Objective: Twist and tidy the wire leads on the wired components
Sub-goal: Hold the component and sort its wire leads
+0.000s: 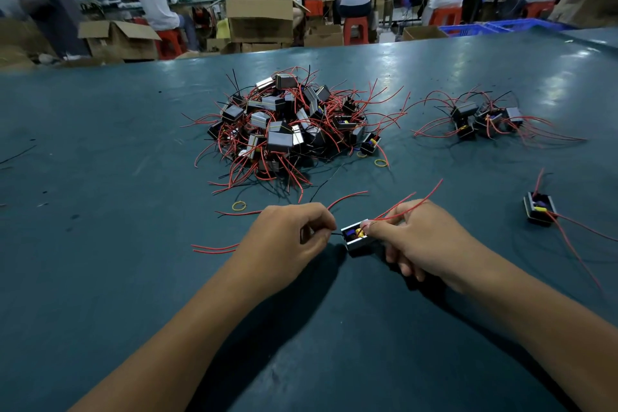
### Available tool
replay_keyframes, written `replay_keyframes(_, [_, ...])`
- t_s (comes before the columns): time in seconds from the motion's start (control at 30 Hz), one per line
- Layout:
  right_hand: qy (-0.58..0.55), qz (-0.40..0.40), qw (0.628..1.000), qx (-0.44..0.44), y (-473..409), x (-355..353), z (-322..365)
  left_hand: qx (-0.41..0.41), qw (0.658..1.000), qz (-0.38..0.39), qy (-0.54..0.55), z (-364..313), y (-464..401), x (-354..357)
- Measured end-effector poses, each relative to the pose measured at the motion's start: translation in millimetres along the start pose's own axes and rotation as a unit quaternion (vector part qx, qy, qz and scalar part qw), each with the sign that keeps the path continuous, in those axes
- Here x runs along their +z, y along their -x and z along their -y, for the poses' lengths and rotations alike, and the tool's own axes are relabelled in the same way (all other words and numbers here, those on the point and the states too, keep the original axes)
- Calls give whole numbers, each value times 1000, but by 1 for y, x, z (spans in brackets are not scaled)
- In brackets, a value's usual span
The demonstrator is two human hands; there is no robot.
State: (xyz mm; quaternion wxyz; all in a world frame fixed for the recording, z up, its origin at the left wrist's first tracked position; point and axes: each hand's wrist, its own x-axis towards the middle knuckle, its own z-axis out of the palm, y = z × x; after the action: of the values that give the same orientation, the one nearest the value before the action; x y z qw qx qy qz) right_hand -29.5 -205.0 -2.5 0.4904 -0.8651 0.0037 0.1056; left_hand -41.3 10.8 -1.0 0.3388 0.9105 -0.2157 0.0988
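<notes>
A small black wired component (355,237) with a yellow and blue core sits on the green table between my hands. My right hand (423,239) holds it, thumb on its top, with red leads (409,202) running out over the fingers. My left hand (289,241) pinches a thin black lead at the component's left side, and more red wires trail out on both sides of that hand. A big heap of the same components (284,125) with loose red and black leads lies further back, in the middle of the table.
A smaller group of components (485,119) lies at the back right, and a single one (540,209) at the right. Yellow rubber bands (239,206) lie near the heap. People sit at benches beyond the table's far edge, among cardboard boxes (261,18).
</notes>
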Motion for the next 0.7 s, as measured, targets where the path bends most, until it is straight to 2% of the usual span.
replay_keyframes(0.17, [132, 48, 989, 35, 8, -26, 7, 15, 1000, -3, -20, -4, 0, 2])
replay_keyframes(0.33, [11, 82, 996, -17, 19, -41, 18, 15, 999, -5, -36, -7, 0, 5])
replay_keyframes(0.6, [-58, 49, 994, -75, 15, -16, 15, -2, 997, 9, -72, -8, -3, 10])
replay_keyframes(0.7, [-36, 41, 992, -111, 13, -10, 14, -5, 998, 6, -64, -9, -3, 10])
